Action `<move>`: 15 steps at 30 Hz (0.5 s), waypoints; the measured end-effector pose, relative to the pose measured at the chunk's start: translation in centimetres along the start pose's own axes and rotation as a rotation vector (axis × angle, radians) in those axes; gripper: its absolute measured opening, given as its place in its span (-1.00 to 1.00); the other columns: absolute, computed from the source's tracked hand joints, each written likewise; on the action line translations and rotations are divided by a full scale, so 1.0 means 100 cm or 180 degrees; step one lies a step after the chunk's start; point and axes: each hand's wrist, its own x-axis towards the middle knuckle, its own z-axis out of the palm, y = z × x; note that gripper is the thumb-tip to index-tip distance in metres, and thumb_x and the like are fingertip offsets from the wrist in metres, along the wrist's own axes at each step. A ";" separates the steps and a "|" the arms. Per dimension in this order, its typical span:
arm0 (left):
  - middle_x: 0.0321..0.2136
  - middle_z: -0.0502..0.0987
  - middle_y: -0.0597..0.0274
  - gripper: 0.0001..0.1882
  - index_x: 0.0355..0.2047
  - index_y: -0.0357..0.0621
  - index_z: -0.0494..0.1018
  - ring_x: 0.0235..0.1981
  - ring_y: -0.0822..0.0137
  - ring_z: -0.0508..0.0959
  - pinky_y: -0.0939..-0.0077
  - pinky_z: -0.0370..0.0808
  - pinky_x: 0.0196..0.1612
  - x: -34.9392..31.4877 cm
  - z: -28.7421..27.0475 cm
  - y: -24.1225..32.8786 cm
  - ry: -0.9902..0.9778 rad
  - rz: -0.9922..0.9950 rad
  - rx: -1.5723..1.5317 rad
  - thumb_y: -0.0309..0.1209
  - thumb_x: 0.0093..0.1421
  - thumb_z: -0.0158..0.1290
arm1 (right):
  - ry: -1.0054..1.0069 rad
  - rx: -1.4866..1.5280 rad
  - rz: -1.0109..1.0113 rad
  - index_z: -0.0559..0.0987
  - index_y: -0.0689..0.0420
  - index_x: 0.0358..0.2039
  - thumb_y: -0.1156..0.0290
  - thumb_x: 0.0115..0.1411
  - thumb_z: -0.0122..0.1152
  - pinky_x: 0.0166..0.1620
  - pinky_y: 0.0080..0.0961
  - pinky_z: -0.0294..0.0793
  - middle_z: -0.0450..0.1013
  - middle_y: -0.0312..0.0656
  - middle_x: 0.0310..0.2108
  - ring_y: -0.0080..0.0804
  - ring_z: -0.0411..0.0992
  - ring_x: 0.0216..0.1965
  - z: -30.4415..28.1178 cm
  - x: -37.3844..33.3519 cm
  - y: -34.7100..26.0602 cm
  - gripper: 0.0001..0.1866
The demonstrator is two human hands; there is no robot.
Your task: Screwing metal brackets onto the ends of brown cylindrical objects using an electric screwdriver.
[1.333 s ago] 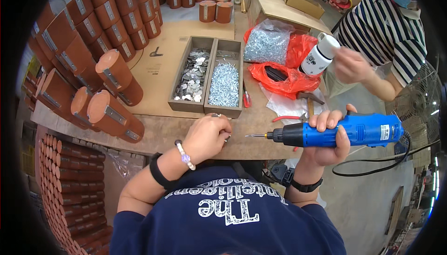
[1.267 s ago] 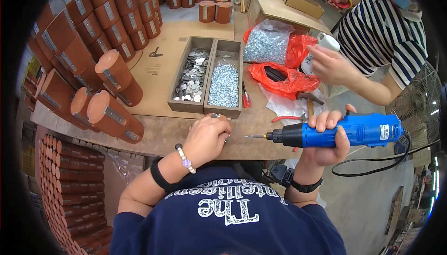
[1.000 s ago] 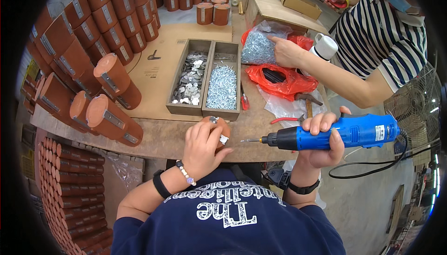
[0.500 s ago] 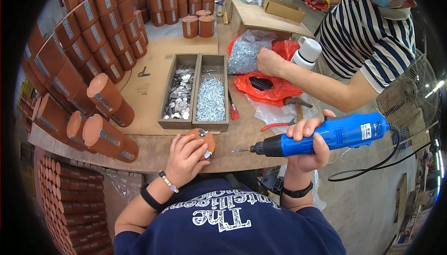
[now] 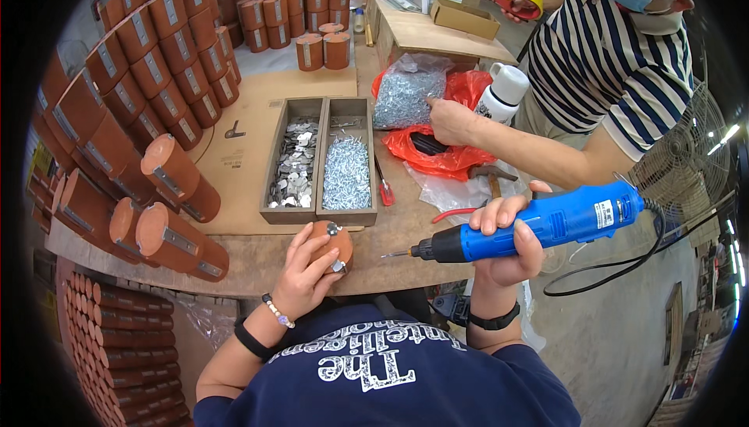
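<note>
My left hand [image 5: 306,275] grips a reddish-brown cylinder [image 5: 337,246] at the bench's near edge, thumb and fingers around its side. A small dark metal fitting [image 5: 333,229] sits on its far rim, and a shiny metal piece [image 5: 338,266] shows by my fingertips. In my right hand [image 5: 507,244] is a blue electric screwdriver [image 5: 562,223], held level with its bit pointing left. The bit's tip [image 5: 388,255] is a short gap away from the cylinder. Beyond my hands stand two grey trays, one of flat metal pieces [image 5: 296,166], one of screws [image 5: 347,173].
Stacked brown cylinders [image 5: 168,76] with metal strips crowd the left side. A small red-handled screwdriver [image 5: 385,191], a hammer [image 5: 493,177], a red bag [image 5: 425,158] and a white bottle [image 5: 503,92] lie or stand right. A co-worker's hand [image 5: 456,121] touches a bag of screws [image 5: 409,92].
The whole view has shifted slightly. The co-worker's hand has moved a little nearer, a finger now pointing at the screw bag. My grip on the cylinder and electric screwdriver looks the same.
</note>
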 end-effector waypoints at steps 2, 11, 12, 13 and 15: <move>-0.19 0.35 0.03 -0.61 -0.30 -0.20 0.42 -0.02 -0.10 0.22 0.19 0.26 -0.04 0.001 -0.001 0.002 -0.0003 -0.0014 0.0021 -0.50 -0.24 0.18 | -0.0010 -0.0006 0.0002 0.05 0.18 -0.02 0.43 -0.05 -0.09 -0.40 -0.40 0.36 0.28 -0.20 -0.52 -0.42 0.30 -0.54 0.000 0.000 0.001 -0.47; -0.10 0.25 -0.02 -0.52 -0.27 -0.11 0.41 -0.01 -0.19 0.18 0.09 0.22 -0.01 -0.004 0.008 0.007 0.0269 -0.0357 0.0065 -0.49 -0.32 0.23 | 0.0000 0.0010 -0.0012 0.07 0.18 -0.03 0.43 -0.05 -0.09 -0.40 -0.39 0.36 0.29 -0.19 -0.51 -0.43 0.30 -0.54 -0.003 0.001 0.003 -0.47; -0.09 0.23 -0.03 -0.50 -0.27 -0.09 0.41 -0.01 -0.20 0.17 0.07 0.21 -0.01 -0.006 0.011 0.005 0.0318 -0.0359 0.0003 -0.49 -0.33 0.23 | 0.0018 0.0015 -0.0018 0.07 0.17 -0.03 0.43 -0.05 -0.09 -0.39 -0.39 0.36 0.29 -0.19 -0.51 -0.43 0.30 -0.54 -0.003 0.001 0.003 -0.47; -0.09 0.23 -0.03 -0.50 -0.27 -0.09 0.41 -0.01 -0.20 0.17 0.07 0.21 -0.01 -0.007 0.011 0.005 0.0318 -0.0365 0.0006 -0.49 -0.33 0.23 | 0.0017 0.0018 -0.0012 0.07 0.17 -0.03 0.43 -0.05 -0.09 -0.39 -0.39 0.36 0.29 -0.19 -0.51 -0.43 0.30 -0.54 -0.003 0.000 0.003 -0.47; -0.11 0.25 -0.02 -0.51 -0.28 -0.11 0.41 -0.02 -0.19 0.18 0.09 0.21 -0.01 -0.007 0.012 0.004 0.0289 -0.0300 0.0041 -0.51 -0.34 0.23 | 0.0021 0.0008 0.0005 0.07 0.17 -0.02 0.43 -0.05 -0.09 -0.39 -0.39 0.36 0.29 -0.20 -0.51 -0.43 0.30 -0.54 -0.003 0.001 0.002 -0.47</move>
